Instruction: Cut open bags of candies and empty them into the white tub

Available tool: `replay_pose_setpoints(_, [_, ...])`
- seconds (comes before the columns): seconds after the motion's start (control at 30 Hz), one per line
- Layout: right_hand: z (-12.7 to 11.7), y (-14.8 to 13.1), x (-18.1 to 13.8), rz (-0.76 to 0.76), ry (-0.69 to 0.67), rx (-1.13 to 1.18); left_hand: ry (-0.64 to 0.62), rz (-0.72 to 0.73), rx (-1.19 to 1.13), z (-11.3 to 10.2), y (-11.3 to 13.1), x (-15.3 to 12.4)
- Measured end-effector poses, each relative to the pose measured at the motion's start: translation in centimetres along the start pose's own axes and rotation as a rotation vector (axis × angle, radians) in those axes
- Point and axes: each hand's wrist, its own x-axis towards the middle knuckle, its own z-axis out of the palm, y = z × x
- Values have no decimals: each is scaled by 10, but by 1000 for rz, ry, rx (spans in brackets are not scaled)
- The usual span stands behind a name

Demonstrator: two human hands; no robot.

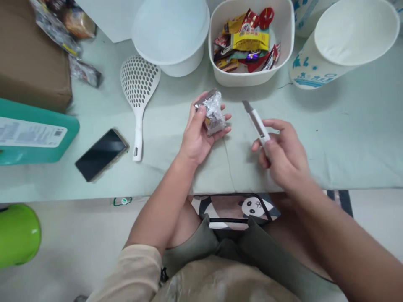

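Observation:
My left hand (200,134) holds a small item in clear crinkled plastic wrap (214,111), raised over the table; dark and brownish parts show through, but I cannot make out its kind. To its right, my right hand (285,155) is closed around a white utility knife (258,126). The knife's blade is out and points up and to the left, apart from the wrapped item. Beyond both hands stands a white tub (252,79) with several colourful wrapped snacks (250,42) inside.
A white bowl (181,69), a slotted skimmer (138,100) and a phone (102,155) lie left of my hands. Patterned paper buckets (315,63) stand at right. A green container (63,126), a brown box (34,71) and packaged food (78,23) occupy the far left.

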Motion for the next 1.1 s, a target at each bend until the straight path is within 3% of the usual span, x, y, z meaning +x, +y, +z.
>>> replay_pose_setpoints(0.13, [21, -9, -9, -267, -17, -129, 27, 42, 114, 1, -7, 0])
replay_pose_setpoints(0.2, [29, -10, -8, -320, -25, -174, 12, 94, 170, 1, -8, -2])
replay_pose_setpoints(0.4, [40, -4, -1, -323, 1, -272, -30, 93, 163, 0, -5, -4])
replay_pose_setpoints(0.6, [44, -2, -3, -397, 31, -283, 48, 49, 123, 2, -2, -3])
replay_pose_setpoints(0.77, [48, -1, -5, -506, 82, -335, 99, -55, -70, 6, 0, -2])
replay_pose_setpoints(1.1, [51, 2, -7, -572, 89, -381, 97, -27, -151, 5, 2, 0])
